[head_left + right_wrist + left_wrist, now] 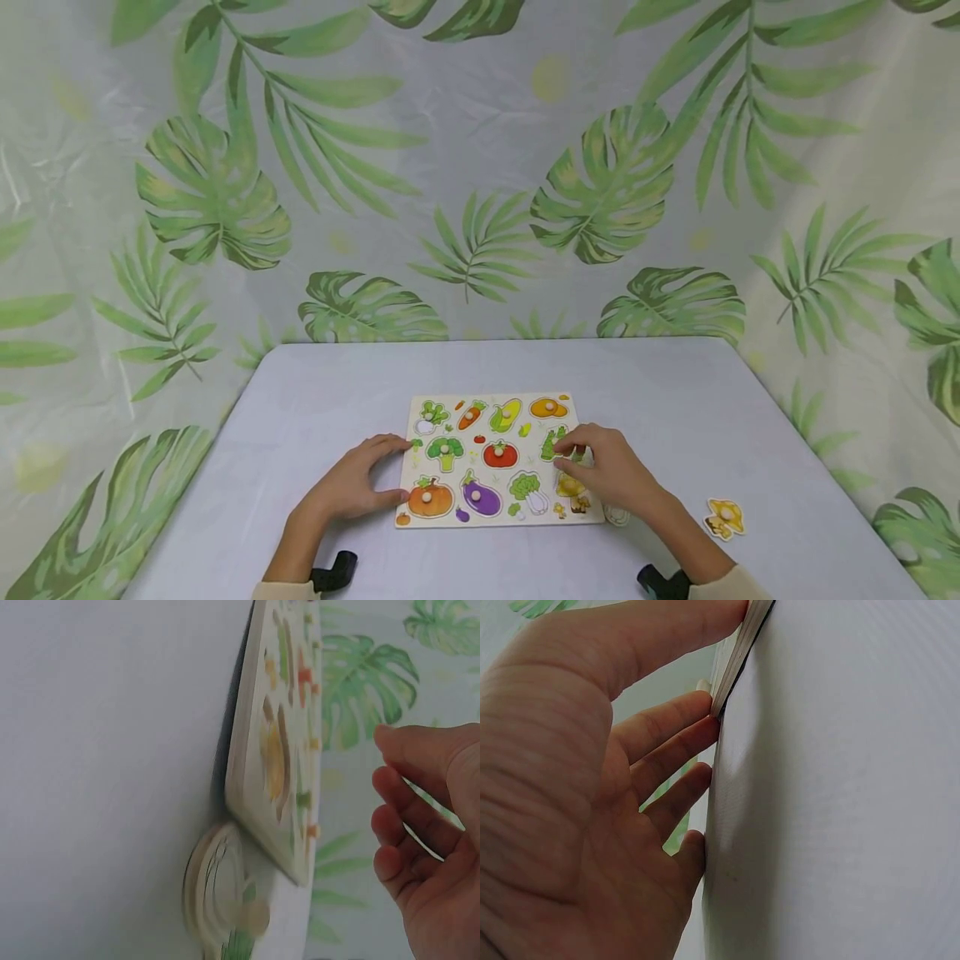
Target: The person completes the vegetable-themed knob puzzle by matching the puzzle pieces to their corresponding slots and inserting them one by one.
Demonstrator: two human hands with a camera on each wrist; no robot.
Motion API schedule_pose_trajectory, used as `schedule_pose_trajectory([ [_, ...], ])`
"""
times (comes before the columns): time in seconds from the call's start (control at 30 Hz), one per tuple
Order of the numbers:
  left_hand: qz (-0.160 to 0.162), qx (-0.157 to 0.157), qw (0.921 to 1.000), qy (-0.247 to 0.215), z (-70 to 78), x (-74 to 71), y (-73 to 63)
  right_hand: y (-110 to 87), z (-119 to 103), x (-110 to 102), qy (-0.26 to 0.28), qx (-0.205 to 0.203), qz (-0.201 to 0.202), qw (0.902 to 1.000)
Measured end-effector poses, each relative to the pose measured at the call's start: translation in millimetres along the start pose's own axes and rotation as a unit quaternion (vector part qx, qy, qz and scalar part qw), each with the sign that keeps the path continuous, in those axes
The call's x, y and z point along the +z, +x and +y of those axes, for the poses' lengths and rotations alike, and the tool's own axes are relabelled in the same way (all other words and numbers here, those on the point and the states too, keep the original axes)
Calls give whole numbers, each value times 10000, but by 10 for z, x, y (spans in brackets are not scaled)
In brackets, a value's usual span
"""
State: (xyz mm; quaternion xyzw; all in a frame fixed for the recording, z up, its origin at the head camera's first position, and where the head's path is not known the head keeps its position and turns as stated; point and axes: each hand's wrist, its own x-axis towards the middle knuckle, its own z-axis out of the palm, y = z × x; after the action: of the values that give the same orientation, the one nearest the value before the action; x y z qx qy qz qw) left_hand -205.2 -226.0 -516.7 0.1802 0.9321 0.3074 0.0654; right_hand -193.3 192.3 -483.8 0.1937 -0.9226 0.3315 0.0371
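Observation:
A vegetable peg puzzle board (487, 517) lies flat on the table. My left hand (363, 479) is at its left edge, thumb and fingertips touching the side; in the left wrist view the fingers stretch out fairly straight against the wooden edge. Over the board's right part hovers my right hand (611, 467), holding nothing, thumb and fingers apart in the right wrist view. Nearest to it are a green vegetable piece (550, 447) and a recess with a yellow mushroom picture (570, 485). A round white piece with a knob (217, 881) lies by the board's near right corner, partly hidden in the head view.
A yellow mushroom piece (724, 518) lies on the white table (337, 375) to the right, beyond my right forearm. Tomato (500, 455), eggplant (482, 497), pumpkin (431, 500) and several other pieces sit in the board. A leaf-patterned curtain (480, 167) hangs behind.

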Motion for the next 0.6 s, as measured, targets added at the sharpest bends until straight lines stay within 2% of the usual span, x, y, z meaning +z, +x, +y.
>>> schedule_pose_trajectory([
  [0.3, -28, -22, 10000, 62, -24, 12, 3, -224, 211, -147, -452, 151, 333, 9983],
  [0.6, 6, 73, 10000, 57, -58, 27, 17, -431, 323, -278, -637, 585, 464, 9952],
])
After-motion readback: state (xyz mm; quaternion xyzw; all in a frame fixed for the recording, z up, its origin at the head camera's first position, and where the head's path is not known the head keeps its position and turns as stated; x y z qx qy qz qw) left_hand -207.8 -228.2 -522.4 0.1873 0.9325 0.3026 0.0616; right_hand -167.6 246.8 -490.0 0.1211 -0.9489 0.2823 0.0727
